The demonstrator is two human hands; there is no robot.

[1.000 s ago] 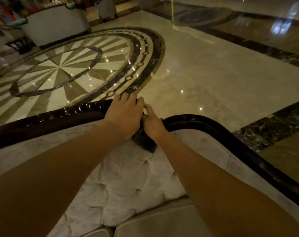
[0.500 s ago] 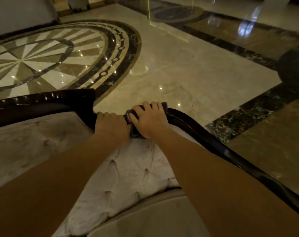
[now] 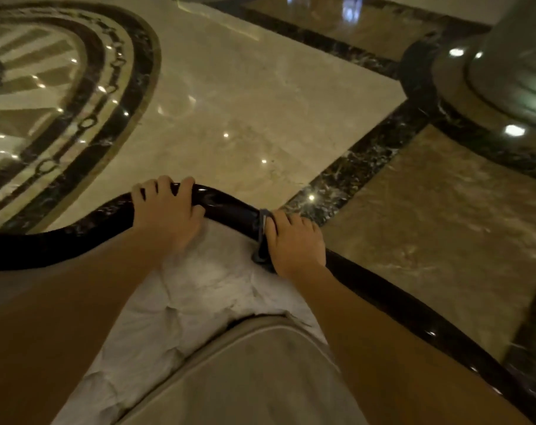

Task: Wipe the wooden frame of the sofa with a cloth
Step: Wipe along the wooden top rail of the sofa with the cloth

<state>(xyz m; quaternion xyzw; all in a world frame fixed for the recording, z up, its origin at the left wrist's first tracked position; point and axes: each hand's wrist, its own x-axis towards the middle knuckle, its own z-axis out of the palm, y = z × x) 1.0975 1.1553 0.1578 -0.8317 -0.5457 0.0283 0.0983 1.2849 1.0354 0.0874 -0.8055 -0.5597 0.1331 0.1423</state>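
The sofa's dark glossy wooden frame (image 3: 230, 210) curves across the middle of the head view and runs down to the lower right. My left hand (image 3: 165, 210) rests on top of the curve, fingers curled over the rail. My right hand (image 3: 294, 243) presses a dark grey cloth (image 3: 262, 237) around the rail a little further right; only the cloth's left edge shows beside my fingers. Below the rail lies the pale tufted backrest (image 3: 205, 280) and a beige seat cushion (image 3: 254, 372).
Polished marble floor (image 3: 260, 102) lies beyond the frame, with a round inlaid pattern (image 3: 85, 96) at left and dark border strips (image 3: 370, 154). A large column base (image 3: 490, 72) stands at the upper right.
My right hand with the cloth has slid right and down along the rail, away from my left hand. My left hand has moved up onto the top of the curve. The view has swung right.
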